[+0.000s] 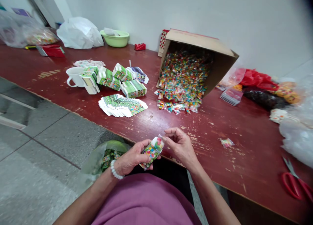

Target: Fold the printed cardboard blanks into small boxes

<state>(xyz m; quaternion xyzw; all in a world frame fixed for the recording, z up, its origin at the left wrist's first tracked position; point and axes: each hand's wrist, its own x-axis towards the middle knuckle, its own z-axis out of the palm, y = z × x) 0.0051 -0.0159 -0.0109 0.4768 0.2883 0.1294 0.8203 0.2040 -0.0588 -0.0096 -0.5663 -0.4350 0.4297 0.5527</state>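
My left hand (135, 158) grips a small green printed candy box (152, 153), tilted, near the table's front edge. At the box's open top, my right hand (179, 145) pinches a clear candy packet (159, 141) with colourful pieces in it. The packet's lower part seems to be inside the box mouth. Beyond my hands lies a fan of flat green-and-white cartons (122, 106). A cardboard box (226, 60) on its side spills many small candy packets (184, 78) onto the table. One loose packet (227, 142) lies to the right of my right hand.
Banded carton stacks (134, 88) and a white mug (76, 76) stand at left. Below the table edge, a bag (90, 163) holds filled green boxes. Red-handled scissors (292, 184) lie far right, near plastic bags (298, 140). A green basin (116, 39) stands at the back.
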